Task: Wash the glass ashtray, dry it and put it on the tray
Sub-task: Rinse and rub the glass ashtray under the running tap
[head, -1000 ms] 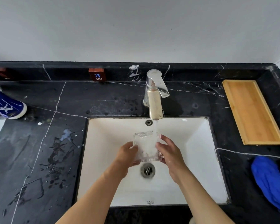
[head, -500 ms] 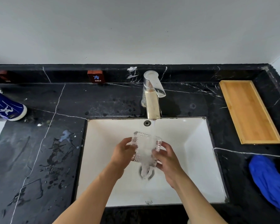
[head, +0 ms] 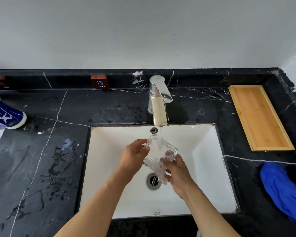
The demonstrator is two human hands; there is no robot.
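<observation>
A clear square glass ashtray [head: 158, 153] is held over the white sink [head: 205, 168], turned so one corner points up, under the water running from the faucet [head: 158, 103]. My left hand [head: 134, 157] grips its left edge. My right hand [head: 177, 171] grips its lower right edge. Water runs off the ashtray's bottom corner toward the drain [head: 153, 181]. The wooden tray [head: 258, 117] lies on the black counter at the right, with nothing on it.
A blue cloth [head: 284, 189] lies on the black marble counter [head: 41, 159] below the tray. A blue and white container [head: 5, 115] sits at the far left. A small red "COLD" sign [head: 99, 82] stands on the back ledge. Water spots mark the left counter.
Both hands have rotated the ashtray under the stream from roughly square-on to corner-up. It has also risen slightly toward the spout.
</observation>
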